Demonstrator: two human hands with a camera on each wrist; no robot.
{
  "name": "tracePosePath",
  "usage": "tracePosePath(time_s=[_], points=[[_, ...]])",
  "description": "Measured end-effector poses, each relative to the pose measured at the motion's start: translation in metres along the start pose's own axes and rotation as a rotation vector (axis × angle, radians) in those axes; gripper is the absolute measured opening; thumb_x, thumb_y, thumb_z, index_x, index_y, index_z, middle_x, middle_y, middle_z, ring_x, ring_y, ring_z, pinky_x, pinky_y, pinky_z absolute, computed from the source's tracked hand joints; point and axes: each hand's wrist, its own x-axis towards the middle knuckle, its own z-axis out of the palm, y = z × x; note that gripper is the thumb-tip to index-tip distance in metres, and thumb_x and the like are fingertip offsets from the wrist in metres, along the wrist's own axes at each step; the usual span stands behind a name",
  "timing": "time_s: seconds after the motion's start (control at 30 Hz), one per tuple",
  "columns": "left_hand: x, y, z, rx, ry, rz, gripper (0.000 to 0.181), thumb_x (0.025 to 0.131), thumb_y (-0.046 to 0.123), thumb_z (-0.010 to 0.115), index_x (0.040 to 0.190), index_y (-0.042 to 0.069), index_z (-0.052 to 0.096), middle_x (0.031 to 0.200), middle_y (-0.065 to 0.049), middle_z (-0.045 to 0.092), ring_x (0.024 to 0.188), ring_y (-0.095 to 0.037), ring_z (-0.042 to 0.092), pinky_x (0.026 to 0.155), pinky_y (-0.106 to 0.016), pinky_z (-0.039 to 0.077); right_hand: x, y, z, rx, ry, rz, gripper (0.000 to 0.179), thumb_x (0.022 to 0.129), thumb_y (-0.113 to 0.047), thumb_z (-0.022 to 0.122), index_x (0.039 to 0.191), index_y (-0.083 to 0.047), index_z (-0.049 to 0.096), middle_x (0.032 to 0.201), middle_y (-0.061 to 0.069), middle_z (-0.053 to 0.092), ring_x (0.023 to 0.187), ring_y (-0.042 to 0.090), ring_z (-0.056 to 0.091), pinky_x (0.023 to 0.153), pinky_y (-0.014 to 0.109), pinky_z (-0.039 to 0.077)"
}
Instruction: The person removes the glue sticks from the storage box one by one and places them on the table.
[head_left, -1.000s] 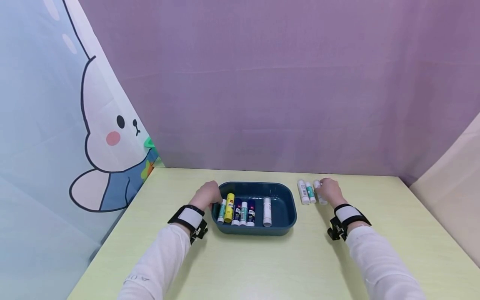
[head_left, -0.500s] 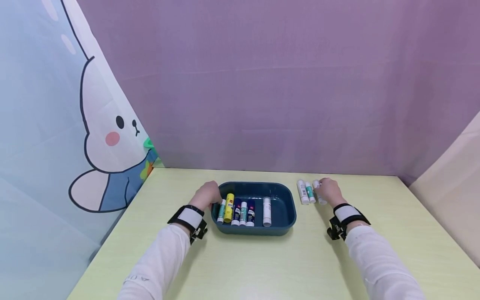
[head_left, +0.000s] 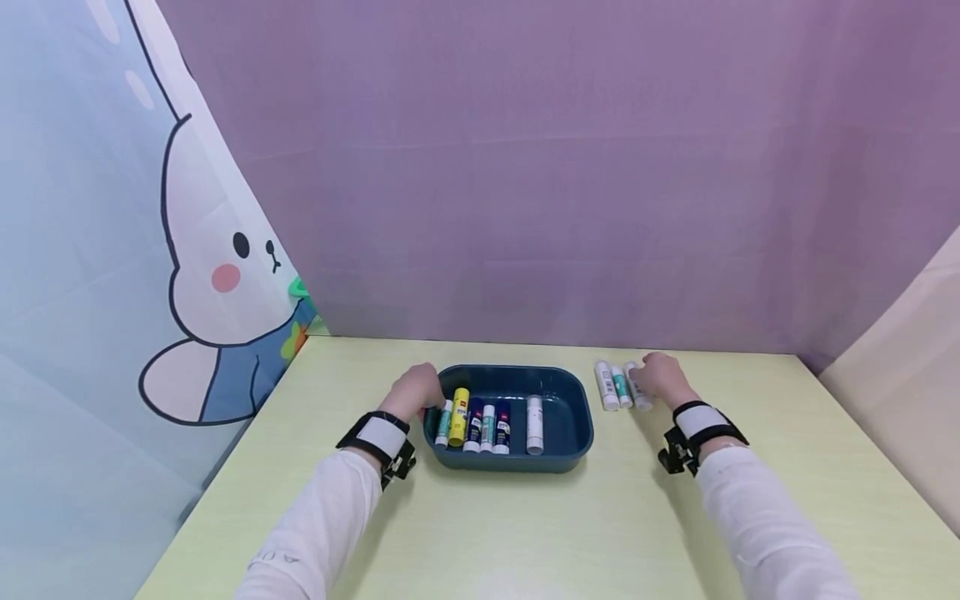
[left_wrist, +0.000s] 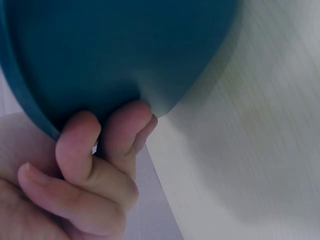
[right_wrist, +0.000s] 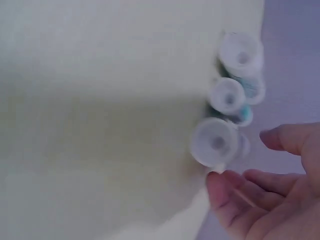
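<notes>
My left hand (head_left: 415, 390) grips the left edge of a dark blue plastic tray (head_left: 555, 462); in the left wrist view, curled fingers (left_wrist: 122, 132) press against its outer wall (left_wrist: 120, 50). Inside, a row of glue sticks lies side by side: teal and white, yellow (head_left: 458, 417), navy, teal, navy, then a white one (head_left: 534, 425) set apart. My right hand (head_left: 666, 379) is beside the rightmost of three glue sticks on the table, a white one (right_wrist: 215, 142). Its thumb stands away from that stick, and a fingertip is close to or touching its side.
The other two sticks of that group, a white one (head_left: 606, 385) and a smaller teal and white one (head_left: 621, 386), lie right of the tray. A purple cloth (head_left: 525, 183) hangs behind the pale table (head_left: 525, 542). A printed curtain (head_left: 90, 292) borders the left.
My right hand has shifted slightly to the right, away from the rightmost white glue stick, which lies beside the others. The left hand and the tray have stayed put.
</notes>
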Motion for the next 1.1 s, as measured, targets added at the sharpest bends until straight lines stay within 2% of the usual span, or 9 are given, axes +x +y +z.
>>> tracePosePath(time_s=[0.13, 0.23, 0.37, 0.5, 0.67, 0.77, 0.87, 1.1], points=[[0.001, 0.000, 0.000, -0.011, -0.006, -0.013, 0.038, 0.082, 0.013, 0.070, 0.113, -0.006, 0.058, 0.098, -0.018, 0.063, 0.051, -0.018, 0.064, 0.045, -0.025, 0.052, -0.003, -0.009, -0.017, -0.009, -0.058, -0.035, 0.064, 0.096, -0.030, 0.045, 0.134, 0.020, 0.032, 0.136, 0.040, 0.034, 0.126, 0.054, 0.033, 0.103, 0.057, 0.034], [0.001, 0.002, -0.001, -0.023, -0.014, -0.032, 0.038, 0.082, 0.012, 0.070, 0.114, -0.006, 0.058, 0.098, -0.019, 0.063, 0.051, -0.019, 0.064, 0.047, -0.026, 0.053, -0.009, -0.019, -0.033, 0.008, -0.052, -0.076, 0.070, 0.096, -0.035, 0.046, 0.138, 0.018, 0.025, 0.139, 0.041, 0.029, 0.127, 0.056, 0.028, 0.105, 0.060, 0.029], [-0.001, 0.003, -0.003, -0.018, -0.018, -0.032, 0.037, 0.082, 0.011, 0.070, 0.112, -0.007, 0.058, 0.096, -0.019, 0.063, 0.049, -0.019, 0.063, 0.046, -0.026, 0.052, -0.017, -0.034, -0.053, 0.012, -0.003, -0.128, 0.080, 0.096, -0.044, 0.045, 0.143, 0.014, 0.016, 0.142, 0.039, 0.023, 0.129, 0.057, 0.024, 0.105, 0.063, 0.027], [-0.001, 0.001, -0.002, -0.028, -0.012, -0.022, 0.037, 0.082, 0.012, 0.070, 0.112, -0.006, 0.058, 0.094, -0.017, 0.063, 0.051, -0.018, 0.064, 0.046, -0.026, 0.052, -0.026, -0.049, -0.071, 0.005, 0.064, -0.155, 0.088, 0.094, -0.055, 0.043, 0.148, 0.006, 0.009, 0.147, 0.037, 0.012, 0.132, 0.058, 0.014, 0.104, 0.069, 0.020], [-0.001, -0.001, 0.000, -0.027, 0.005, 0.003, 0.037, 0.082, 0.012, 0.071, 0.112, -0.006, 0.058, 0.093, -0.016, 0.062, 0.052, -0.018, 0.063, 0.045, -0.025, 0.051, -0.044, -0.073, -0.086, 0.007, 0.157, -0.173, 0.093, 0.088, -0.066, 0.044, 0.152, -0.011, 0.004, 0.153, 0.031, -0.001, 0.135, 0.058, 0.002, 0.096, 0.079, 0.012], [-0.001, -0.002, 0.000, -0.022, 0.011, 0.008, 0.037, 0.082, 0.013, 0.071, 0.111, -0.006, 0.058, 0.094, -0.016, 0.062, 0.052, -0.018, 0.063, 0.045, -0.025, 0.051, -0.057, -0.090, -0.090, 0.008, 0.182, -0.192, 0.094, 0.085, -0.070, 0.044, 0.153, -0.020, 0.000, 0.155, 0.025, -0.007, 0.137, 0.054, -0.005, 0.094, 0.082, 0.006], [-0.001, -0.002, 0.000, -0.016, 0.009, 0.012, 0.036, 0.082, 0.012, 0.071, 0.110, -0.006, 0.058, 0.092, -0.016, 0.063, 0.051, -0.018, 0.063, 0.045, -0.025, 0.051, -0.070, -0.107, -0.091, 0.001, 0.199, -0.230, 0.094, 0.085, -0.070, 0.044, 0.153, -0.024, -0.002, 0.155, 0.022, -0.011, 0.138, 0.051, -0.010, 0.093, 0.082, 0.002], [0.001, 0.000, -0.001, -0.005, 0.001, -0.004, 0.038, 0.082, 0.014, 0.071, 0.113, -0.006, 0.058, 0.097, -0.018, 0.063, 0.051, -0.018, 0.063, 0.045, -0.025, 0.051, -0.094, -0.134, -0.077, 0.018, 0.221, -0.305, 0.093, 0.083, -0.068, 0.050, 0.151, -0.033, -0.002, 0.157, 0.013, -0.014, 0.141, 0.044, -0.013, 0.096, 0.080, -0.001]])
